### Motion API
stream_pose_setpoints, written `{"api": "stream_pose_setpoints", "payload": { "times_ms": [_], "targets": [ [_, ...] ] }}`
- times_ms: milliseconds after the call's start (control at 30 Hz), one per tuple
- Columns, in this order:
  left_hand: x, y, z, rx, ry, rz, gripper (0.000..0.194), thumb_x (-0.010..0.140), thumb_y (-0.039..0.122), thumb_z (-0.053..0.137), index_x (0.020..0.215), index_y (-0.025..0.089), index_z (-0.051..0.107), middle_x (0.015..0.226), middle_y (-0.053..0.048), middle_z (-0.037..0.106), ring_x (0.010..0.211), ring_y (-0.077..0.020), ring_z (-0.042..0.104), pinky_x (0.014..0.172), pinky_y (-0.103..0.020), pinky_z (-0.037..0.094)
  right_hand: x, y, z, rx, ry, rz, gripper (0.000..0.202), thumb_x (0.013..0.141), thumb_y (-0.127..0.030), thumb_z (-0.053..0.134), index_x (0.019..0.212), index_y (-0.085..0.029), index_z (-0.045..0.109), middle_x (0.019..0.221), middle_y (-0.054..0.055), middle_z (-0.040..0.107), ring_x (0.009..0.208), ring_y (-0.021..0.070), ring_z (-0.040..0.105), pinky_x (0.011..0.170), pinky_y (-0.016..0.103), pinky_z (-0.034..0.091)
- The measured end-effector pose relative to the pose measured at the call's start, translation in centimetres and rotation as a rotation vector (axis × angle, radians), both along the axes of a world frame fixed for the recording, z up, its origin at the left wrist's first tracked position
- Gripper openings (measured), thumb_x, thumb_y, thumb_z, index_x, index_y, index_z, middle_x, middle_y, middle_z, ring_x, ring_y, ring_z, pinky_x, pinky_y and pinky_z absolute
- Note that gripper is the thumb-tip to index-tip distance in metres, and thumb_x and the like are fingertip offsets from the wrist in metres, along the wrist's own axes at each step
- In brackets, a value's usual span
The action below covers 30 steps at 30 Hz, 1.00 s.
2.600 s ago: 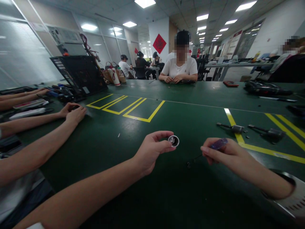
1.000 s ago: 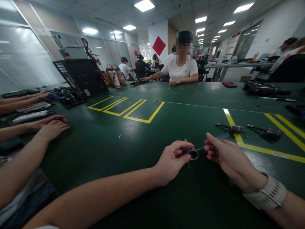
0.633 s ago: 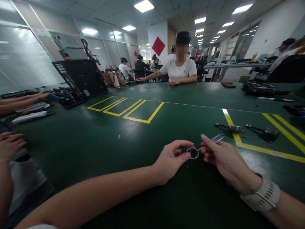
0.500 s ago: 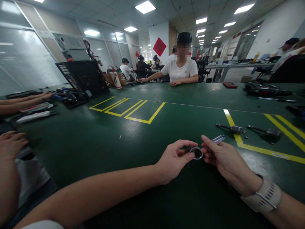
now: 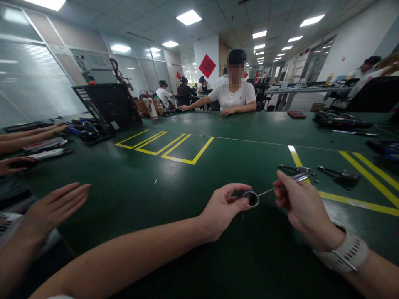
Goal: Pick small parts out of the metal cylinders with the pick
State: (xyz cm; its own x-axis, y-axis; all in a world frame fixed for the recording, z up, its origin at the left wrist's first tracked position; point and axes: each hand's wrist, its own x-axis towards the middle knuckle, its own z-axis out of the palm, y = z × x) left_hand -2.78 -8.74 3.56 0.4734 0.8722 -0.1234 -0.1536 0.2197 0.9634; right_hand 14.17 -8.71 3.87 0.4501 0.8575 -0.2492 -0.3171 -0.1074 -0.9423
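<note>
Between the thumb and fingers of my left hand (image 5: 222, 209) is a round metal ring (image 5: 251, 199), its dark opening facing up toward me. My right hand (image 5: 301, 203) grips the handle of a thin screwdriver (image 5: 299, 177). The screwdriver's slim shaft points left, and its tip touches or nearly touches the ring's right rim. Tiny ring-like parts (image 5: 242, 216) lie on the table just below the ring. Two dark metal parts with long shafts, a nearer left one (image 5: 301, 170) and a right one (image 5: 346, 176), rest beyond my right hand.
The green table (image 5: 131, 187) bears yellow tape outlines (image 5: 177, 160). Another person's hand (image 5: 59, 207) reaches over the left edge. A person (image 5: 233, 97) sits across the table. A black power tool (image 5: 339, 120) and a red-edged device (image 5: 296, 114) lie at the far right.
My right hand has drawn back slightly to the right, showing more of the screwdriver's shaft. The neighbour's hand at left has risen and stretched out. The view has shifted slightly.
</note>
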Motion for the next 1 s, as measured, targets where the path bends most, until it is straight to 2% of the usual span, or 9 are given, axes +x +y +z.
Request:
{"api": "stream_pose_setpoints", "payload": {
  "times_ms": [67,133,300,533,733,833,1000],
  "targets": [
    [-0.2,0.1,0.7,-0.020,-0.068,0.048,0.027,0.077,0.007,0.060,0.102,0.016,0.062,0.099,-0.006,0.066,0.096,-0.0178,0.062,0.093,-0.040,0.045,0.0,-0.2,-0.2,0.081,-0.064,0.041,0.026,0.074,-0.033,0.067,0.058,-0.016,0.056,0.041,-0.006,0.048,0.035,0.0058,0.041,0.032,0.016,0.029],
    [-0.5,0.1,1.4,-0.065,-0.109,0.109,0.026,0.077,0.004,0.059,0.101,0.015,0.062,0.101,-0.006,0.065,0.099,-0.0184,0.061,0.094,-0.040,0.047,-0.1,-0.5,-0.7,0.137,-0.161,0.141,0.029,0.072,-0.040,0.068,0.059,-0.017,0.056,0.042,-0.006,0.047,0.037,0.0065,0.041,0.034,0.018,0.029],
    [-1.7,-0.3,2.1,-0.200,-0.163,0.242,0.027,0.077,0.001,0.058,0.102,0.012,0.062,0.105,-0.009,0.064,0.101,-0.0208,0.062,0.095,-0.038,0.049,0.0,-1.1,-1.6,0.211,-0.521,0.377,0.036,0.078,-0.052,0.057,0.064,-0.018,0.058,0.048,-0.003,0.052,0.046,0.0104,0.047,0.045,0.023,0.036],
    [-2.4,-0.6,1.6,-0.208,-0.180,0.229,0.029,0.074,0.002,0.062,0.101,0.013,0.063,0.105,-0.008,0.064,0.101,-0.0207,0.062,0.095,-0.037,0.049,-0.3,-1.3,-1.1,0.199,-0.709,0.460,0.039,0.082,-0.054,0.048,0.065,-0.020,0.056,0.048,-0.003,0.052,0.046,0.0126,0.049,0.047,0.026,0.037],
    [-2.5,-0.9,1.9,-0.182,-0.142,0.178,0.030,0.072,0.004,0.065,0.100,0.015,0.064,0.101,-0.006,0.066,0.100,-0.0188,0.062,0.097,-0.038,0.047,-1.1,-1.9,0.1,0.228,-0.834,0.463,0.039,0.082,-0.046,0.051,0.053,-0.020,0.053,0.044,-0.003,0.049,0.043,0.0119,0.046,0.047,0.026,0.034],
    [-2.6,-1.0,2.0,-0.184,-0.110,0.176,0.032,0.070,0.005,0.068,0.100,0.014,0.064,0.098,-0.006,0.067,0.097,-0.0188,0.063,0.097,-0.040,0.046,-1.1,-1.7,-0.4,0.178,-0.726,0.427,0.037,0.079,-0.047,0.055,0.055,-0.019,0.055,0.045,-0.003,0.051,0.044,0.0119,0.047,0.045,0.024,0.033],
    [-2.6,-1.0,2.0,-0.176,-0.086,0.190,0.032,0.069,0.007,0.068,0.100,0.014,0.064,0.101,-0.007,0.066,0.098,-0.0195,0.062,0.094,-0.040,0.047,-1.1,-1.1,-1.2,0.053,-0.041,0.304,0.030,0.068,-0.044,0.069,0.061,-0.017,0.056,0.045,-0.005,0.047,0.041,0.0079,0.039,0.039,0.020,0.029]
  ]
}}
